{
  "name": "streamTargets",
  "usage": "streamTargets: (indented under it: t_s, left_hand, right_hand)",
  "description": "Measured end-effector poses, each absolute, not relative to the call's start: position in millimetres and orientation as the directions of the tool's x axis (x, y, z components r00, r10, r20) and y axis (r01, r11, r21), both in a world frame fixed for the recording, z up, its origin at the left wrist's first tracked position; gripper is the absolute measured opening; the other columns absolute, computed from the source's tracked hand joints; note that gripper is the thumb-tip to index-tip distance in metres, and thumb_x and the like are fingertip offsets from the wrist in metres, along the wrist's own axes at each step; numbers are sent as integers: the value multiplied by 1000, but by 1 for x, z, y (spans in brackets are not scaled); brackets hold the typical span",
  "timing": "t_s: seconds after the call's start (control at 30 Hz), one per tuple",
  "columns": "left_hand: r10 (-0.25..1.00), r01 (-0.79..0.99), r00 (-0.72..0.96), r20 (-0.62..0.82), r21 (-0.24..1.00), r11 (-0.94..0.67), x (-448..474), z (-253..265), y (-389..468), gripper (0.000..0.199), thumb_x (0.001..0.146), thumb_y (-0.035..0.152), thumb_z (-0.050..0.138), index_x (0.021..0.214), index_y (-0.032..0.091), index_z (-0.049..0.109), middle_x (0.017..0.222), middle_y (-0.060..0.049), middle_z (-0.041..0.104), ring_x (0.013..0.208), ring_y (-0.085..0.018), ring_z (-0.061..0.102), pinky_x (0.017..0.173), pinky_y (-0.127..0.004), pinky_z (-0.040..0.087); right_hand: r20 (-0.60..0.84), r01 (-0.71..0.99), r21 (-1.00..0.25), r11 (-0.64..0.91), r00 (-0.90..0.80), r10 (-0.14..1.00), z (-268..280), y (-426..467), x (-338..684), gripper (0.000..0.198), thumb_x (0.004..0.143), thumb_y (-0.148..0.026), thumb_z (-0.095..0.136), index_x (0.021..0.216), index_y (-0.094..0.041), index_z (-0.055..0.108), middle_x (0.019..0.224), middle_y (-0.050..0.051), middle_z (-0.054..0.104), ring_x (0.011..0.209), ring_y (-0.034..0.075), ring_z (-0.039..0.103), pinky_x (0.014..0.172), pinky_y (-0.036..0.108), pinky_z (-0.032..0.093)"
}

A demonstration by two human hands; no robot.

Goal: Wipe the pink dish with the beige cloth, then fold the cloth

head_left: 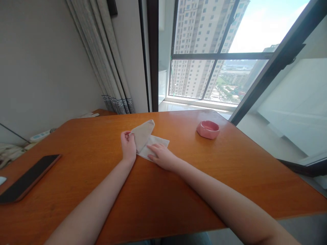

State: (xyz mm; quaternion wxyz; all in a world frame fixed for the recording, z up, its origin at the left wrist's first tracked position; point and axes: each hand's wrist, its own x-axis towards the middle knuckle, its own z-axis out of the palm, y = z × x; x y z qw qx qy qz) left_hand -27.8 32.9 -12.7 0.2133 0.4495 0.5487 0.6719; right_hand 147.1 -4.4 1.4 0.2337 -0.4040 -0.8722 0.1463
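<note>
A white, thin sheet that looks like a tissue or paper napkin [144, 133] is on the wooden table, folded partly over itself. One flap of it stands raised and tilted, its edge pinched between the thumb and fingers of my left hand [128, 144]. The lower part lies flat on the tabletop. On that flat part rests my right hand [161, 156], palm down with the fingers stretched out. Some of the sheet's lower edge is hidden behind my left wrist and right fingers.
A pink faceted bowl [208, 129] stands toward the far right of the orange-brown table [178, 194]. At the left lies a dark, flat rectangular pad [30, 177], with a white object [2, 180] at the frame edge. A window [204, 58] is beyond the table, beside a grey curtain [102, 51].
</note>
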Motion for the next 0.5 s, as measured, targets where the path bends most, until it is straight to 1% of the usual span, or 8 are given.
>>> streamTargets:
  t_s: [0.07,0.2,0.23,0.3,0.33,0.4,0.43,0.5]
  left_hand:
    - [689,270,-614,384,923,-274,-47,-15,43,22,77,21,43,99,23,40,95,-2,49,90,-14,52,84,-28,42]
    - [551,143,-810,202,978,-149,-76,-17,55,39,73,11,39,111,20,37,101,-5,47,90,-15,51,87,-33,41]
    - [521,151,-828,208,977,-150,-77,-15,54,42,72,9,39,113,19,36,104,-7,47,91,-15,51,88,-34,41]
    - [497,308,-782,375,927,-214,-71,-10,46,47,71,8,41,116,19,38,113,-9,46,95,-16,50,92,-36,39]
    - [512,426,-697,502,864,-267,-64,-6,39,47,71,8,43,117,19,39,116,-9,47,97,-17,49,93,-36,38]
    - [627,597,-366,688,691,-409,-45,0,25,42,74,11,45,115,20,46,114,-8,51,96,-18,51,93,-36,39]
    - [700,625,-143,700,612,-484,-34,3,18,37,76,13,45,111,21,50,109,-7,55,95,-19,52,92,-36,40]
    - [770,619,270,578,508,-599,-18,6,10,26,77,16,46,100,21,57,98,-6,61,92,-20,55,90,-37,42]
  right_hand:
    - [239,686,-364,631,-586,775,-4,-11,139,30,88,-38,48,112,-22,56,122,9,54,113,24,46,97,39,35]
    - [201,838,-280,469,-427,882,-3,1,155,25,90,-36,43,97,-18,59,109,11,56,104,25,48,92,40,38]
    - [199,868,-260,424,-381,903,-2,7,162,23,90,-33,43,96,-17,58,106,12,56,102,26,48,90,40,38]
    - [202,908,-225,355,-313,928,-2,17,172,18,87,-25,45,94,-16,58,103,14,55,101,27,48,88,40,38]
    - [199,918,-211,335,-296,934,-3,21,175,17,84,-22,45,93,-16,59,103,14,55,100,27,48,88,39,39]
    - [189,929,-192,318,-282,940,-3,25,179,17,82,-18,47,93,-16,59,103,15,55,99,28,48,86,39,39]
    - [186,930,-187,317,-283,941,-3,25,180,17,81,-18,47,93,-16,59,102,15,55,99,28,49,86,39,39]
    - [200,918,-194,346,-309,930,-1,23,180,18,81,-17,47,94,-15,59,103,14,55,98,27,50,87,39,38]
